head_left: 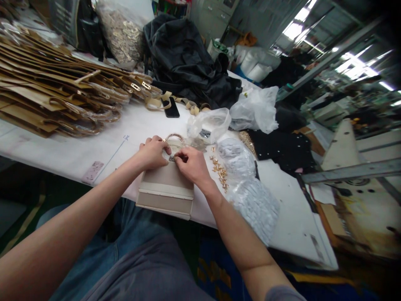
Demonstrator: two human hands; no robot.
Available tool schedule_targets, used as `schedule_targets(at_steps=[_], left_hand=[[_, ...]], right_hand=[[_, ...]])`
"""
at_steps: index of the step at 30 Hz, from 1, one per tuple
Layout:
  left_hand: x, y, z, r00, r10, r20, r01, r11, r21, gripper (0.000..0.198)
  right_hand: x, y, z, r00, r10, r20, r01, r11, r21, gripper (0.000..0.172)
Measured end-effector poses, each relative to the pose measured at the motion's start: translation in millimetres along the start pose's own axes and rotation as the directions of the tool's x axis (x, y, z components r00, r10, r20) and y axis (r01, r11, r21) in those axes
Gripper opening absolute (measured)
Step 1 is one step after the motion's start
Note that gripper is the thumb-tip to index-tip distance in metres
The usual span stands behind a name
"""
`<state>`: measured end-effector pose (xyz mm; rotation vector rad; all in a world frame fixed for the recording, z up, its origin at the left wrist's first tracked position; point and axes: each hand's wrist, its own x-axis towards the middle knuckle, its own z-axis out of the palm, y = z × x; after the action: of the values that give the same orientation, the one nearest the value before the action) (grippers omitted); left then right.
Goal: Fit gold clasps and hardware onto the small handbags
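A beige handbag (166, 180) lies flat at the table's front edge, its base towards me and its curved handle (174, 136) at the far end. On its upper part sits a small dark metal plate (171, 158). My left hand (153, 153) rests on the bag's left side, thumb and forefinger apart beside the plate. From the right, my right hand (192, 165) has thumb and forefinger pinched together at the plate's right edge. Whatever is between those fingertips is too small to make out. Small gold-coloured metal fittings (220, 172) lie scattered right of the bag.
Brown bag pieces in plastic (62, 90) are stacked at left. Behind the handbag are a black phone (171, 107), clear plastic bags (255, 109) and black material (184, 54). Wrapped pale bundles (255, 205) lie at right, with a sewing machine (360, 188) beyond the table.
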<state>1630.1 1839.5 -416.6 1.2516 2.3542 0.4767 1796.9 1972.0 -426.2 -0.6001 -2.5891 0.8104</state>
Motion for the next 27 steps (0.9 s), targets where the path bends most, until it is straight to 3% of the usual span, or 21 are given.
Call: schedule_targets(at_steps=[5, 9, 15, 19, 25, 27], left_hand=[[5, -7, 2.3, 0.999, 0.017, 0.028, -0.015, 0.997, -0.076, 0.044], [7, -8, 8.2, 1.0, -0.012, -0.011, 0.011, 0.995, -0.094, 0.04], [7, -7, 10.8, 1.0, -0.012, -0.029, 0.008, 0.99, -0.139, 0.036], [10, -9, 11.0, 1.0, -0.019, -0.015, 0.017, 0.991, -0.134, 0.038], [15, -18, 10.6, 1.0, 0.015, 0.004, -0.014, 0.982, -0.189, 0.037], [15, -20, 9.1, 1.0, 0.019, 0.012, -0.016, 0.974, -0.226, 0.034]], right_hand=[[1, 5, 0, 0.999, -0.031, -0.012, 0.031, 1.0, 0.005, 0.012], [-1, 9, 1, 0.999, -0.052, 0.0, 0.052, 0.999, 0.009, 0.014], [-13, 12, 3, 0.993, -0.112, -0.039, 0.115, 0.991, 0.064, 0.033], [-20, 13, 6, 0.988, -0.149, -0.045, 0.152, 0.987, 0.054, 0.026], [-26, 16, 13, 0.974, -0.208, -0.087, 0.207, 0.978, -0.021, 0.046], [-28, 17, 14, 0.977, -0.202, -0.069, 0.202, 0.979, -0.02, 0.045]])
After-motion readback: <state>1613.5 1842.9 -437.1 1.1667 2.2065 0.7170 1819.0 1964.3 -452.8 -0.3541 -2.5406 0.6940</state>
